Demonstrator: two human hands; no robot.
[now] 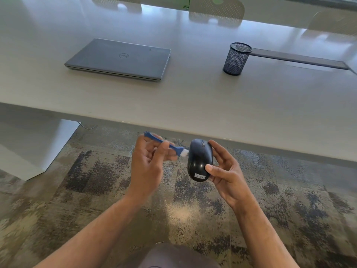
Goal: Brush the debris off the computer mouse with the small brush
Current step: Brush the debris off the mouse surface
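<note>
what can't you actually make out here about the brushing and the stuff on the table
- Debris on the mouse: too small to see in the head view.
- Bristles of the small brush: motion-blurred, so contact with the mouse is unclear.
- Left hand grip: blurred, and its fingers cover the brush handle.
- Mouse underside: faces away, behind the right hand.
- Mesh pen cup: contents not visible.
- Laptop: closed, screen hidden.

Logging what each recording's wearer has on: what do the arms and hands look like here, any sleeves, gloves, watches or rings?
Both forearms are bare as far as the picture shows: no sleeves or gloves. No watch or bracelet shows at either wrist, and no ring shows on the fingers in view of the left hand or the right hand. The left hand is somewhat motion-blurred, so small details there are uncertain.
</note>
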